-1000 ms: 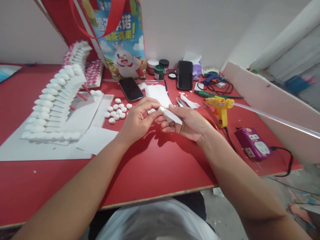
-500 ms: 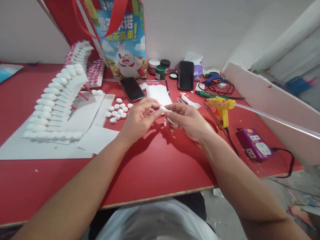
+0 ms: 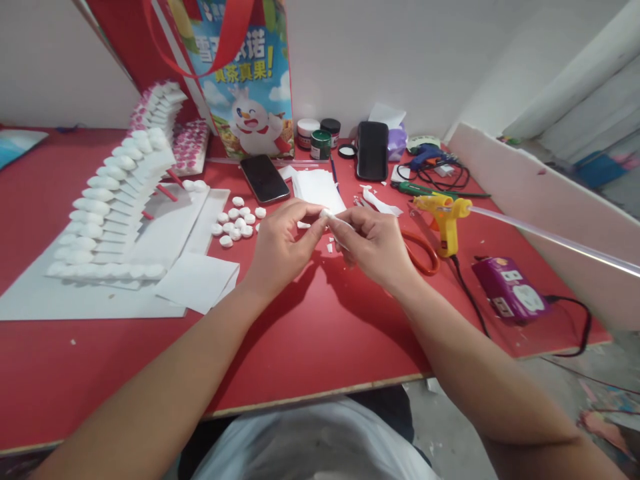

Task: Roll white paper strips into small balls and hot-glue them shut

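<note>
Above the red table point(image 3: 320, 347), a small white piece point(image 3: 327, 213), seemingly a round pellet with paper about it, is pinched between both sets of fingertips. My left hand point(image 3: 283, 250) closes thumb and forefinger on its left end. From the other side my right hand point(image 3: 375, 247) grips it, covering most of the paper part. Several round white pellets point(image 3: 235, 220) lie left of my left hand. Behind my fingers rests a stack of white paper point(image 3: 316, 188), and small paper scraps point(image 3: 330, 247) are scattered below them.
At left stands a curved white structure point(image 3: 120, 193) edged with pellets. A phone point(image 3: 265, 178), paint jars point(image 3: 321, 145) and a printed bag point(image 3: 250, 100) sit behind. To the right are an orange loop handle point(image 3: 425, 269), a yellow glue gun point(image 3: 444, 217) and a purple power box point(image 3: 510, 290).
My right fingers have rolled further over the white piece, so less of its paper shows. Both hands stay in nearly the same place, with the right wrist shifted slightly left.
</note>
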`<action>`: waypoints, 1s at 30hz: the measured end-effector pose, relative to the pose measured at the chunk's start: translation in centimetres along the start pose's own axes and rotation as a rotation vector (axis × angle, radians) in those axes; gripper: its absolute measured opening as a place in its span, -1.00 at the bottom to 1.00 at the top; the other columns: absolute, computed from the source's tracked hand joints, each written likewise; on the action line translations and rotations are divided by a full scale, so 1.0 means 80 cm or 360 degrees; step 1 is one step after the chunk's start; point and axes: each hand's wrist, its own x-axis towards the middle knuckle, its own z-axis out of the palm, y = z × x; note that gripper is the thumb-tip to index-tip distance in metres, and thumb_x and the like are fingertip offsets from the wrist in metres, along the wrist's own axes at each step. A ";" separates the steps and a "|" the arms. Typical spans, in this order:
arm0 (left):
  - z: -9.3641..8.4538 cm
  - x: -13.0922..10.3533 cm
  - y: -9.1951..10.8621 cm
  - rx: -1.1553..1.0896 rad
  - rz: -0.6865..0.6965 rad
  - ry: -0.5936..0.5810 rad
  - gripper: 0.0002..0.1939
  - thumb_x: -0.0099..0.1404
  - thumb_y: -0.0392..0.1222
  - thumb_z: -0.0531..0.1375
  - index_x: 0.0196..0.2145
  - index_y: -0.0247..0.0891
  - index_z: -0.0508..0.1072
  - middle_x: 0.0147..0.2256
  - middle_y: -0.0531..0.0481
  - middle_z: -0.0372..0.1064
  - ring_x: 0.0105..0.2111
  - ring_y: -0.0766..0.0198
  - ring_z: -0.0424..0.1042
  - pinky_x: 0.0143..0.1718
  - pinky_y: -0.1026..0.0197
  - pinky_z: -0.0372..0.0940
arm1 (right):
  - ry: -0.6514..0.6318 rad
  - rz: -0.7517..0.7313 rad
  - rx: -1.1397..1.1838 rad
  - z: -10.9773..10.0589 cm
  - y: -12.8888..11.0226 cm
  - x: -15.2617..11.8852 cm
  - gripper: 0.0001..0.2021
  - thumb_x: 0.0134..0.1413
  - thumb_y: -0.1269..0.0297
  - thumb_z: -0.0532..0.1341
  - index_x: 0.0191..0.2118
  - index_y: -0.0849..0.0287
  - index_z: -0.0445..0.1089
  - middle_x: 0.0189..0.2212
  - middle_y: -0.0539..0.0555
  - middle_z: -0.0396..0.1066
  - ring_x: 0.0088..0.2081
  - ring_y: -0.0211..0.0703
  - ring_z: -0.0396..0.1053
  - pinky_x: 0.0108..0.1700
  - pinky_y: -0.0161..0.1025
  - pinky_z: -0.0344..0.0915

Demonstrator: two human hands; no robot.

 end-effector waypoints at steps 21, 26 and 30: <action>-0.005 0.001 -0.010 -0.0220 0.0129 -0.0277 -0.77 0.48 -0.10 0.21 -0.12 -0.19 0.67 -0.21 -0.06 0.53 -0.19 0.24 0.50 -0.10 0.21 0.38 | -0.0011 -0.0139 0.0180 -0.013 -0.004 0.001 -0.59 0.14 -0.08 0.39 -0.43 0.22 0.50 -0.60 -0.03 0.41 -0.65 -0.36 0.22 -0.57 -0.31 0.16; -0.008 0.000 -0.002 0.0021 0.0324 -0.0244 -0.71 0.53 -0.09 0.13 -0.09 -0.20 0.65 -0.20 -0.08 0.51 -0.19 0.23 0.47 -0.12 0.22 0.35 | 0.0040 -0.0105 0.0212 -0.013 -0.009 -0.001 -0.58 0.07 -0.10 0.42 -0.45 0.23 0.54 -0.62 -0.03 0.42 -0.67 -0.35 0.25 -0.59 -0.32 0.20; -0.009 0.001 0.000 0.0132 0.0364 -0.0259 -0.70 0.55 -0.11 0.10 -0.09 -0.21 0.63 -0.26 -0.06 0.44 -0.26 0.25 0.43 -0.18 0.22 0.33 | 0.0043 -0.0146 0.0196 -0.010 -0.003 0.001 -0.57 0.09 -0.11 0.42 -0.44 0.23 0.55 -0.60 -0.01 0.45 -0.68 -0.35 0.28 -0.60 -0.32 0.21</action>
